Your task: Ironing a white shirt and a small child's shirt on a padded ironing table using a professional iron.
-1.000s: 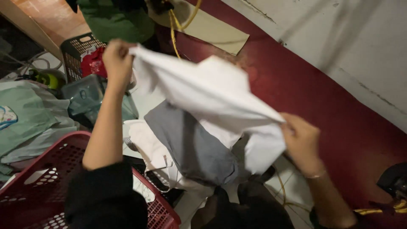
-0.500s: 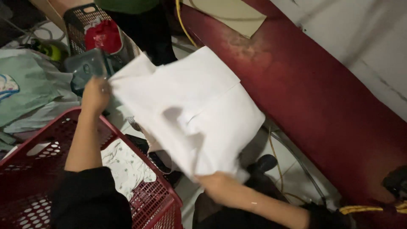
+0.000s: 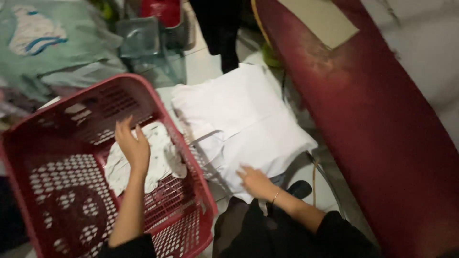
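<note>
The left hand (image 3: 133,145) reaches into the red plastic basket (image 3: 57,191) and rests with spread fingers on a pale patterned cloth (image 3: 158,162) lying at the basket's bottom; its fingers are loose, gripping nothing that shows. The right hand (image 3: 256,182) lies flat and open on the near edge of the folded white garment (image 3: 244,124), which sits on the floor just beside the basket's right wall — palm down, pressing rather than grasping. A thin bracelet (image 3: 276,196) circles the right wrist, and both forearms end in dark sleeves cut off by the lower edge.

Much here is hard to read. The print on the pale cloth is too blurred to make out. At upper left a green garment (image 3: 43,43) with a light patch bearing a blue stripe is cut by the frame. Behind the basket stands a clear bluish container (image 3: 143,40), and beyond it something red (image 3: 162,9), only partly seen. A long dark red surface (image 3: 382,143) runs along the right, with a flat beige sheet (image 3: 325,21) on its far end. A small dark object (image 3: 300,188) peeks from under the white garment — what it is I cannot tell.
</note>
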